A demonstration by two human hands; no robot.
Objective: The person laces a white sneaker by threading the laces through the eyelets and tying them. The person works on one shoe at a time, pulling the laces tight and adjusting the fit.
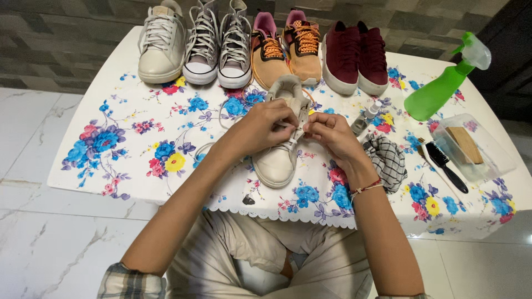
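Beige sneaker [277, 158] on floral cloth [138, 149]; left hand [260, 127], right hand [330, 133] bent inward, pinching its lace [293, 132]

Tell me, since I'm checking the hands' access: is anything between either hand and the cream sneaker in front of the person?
Nothing visible is. The left hand and the right hand are both already on the cream sneaker, fingers at its lace area. The checked cloth lies off to the right of it, clear of both hands.
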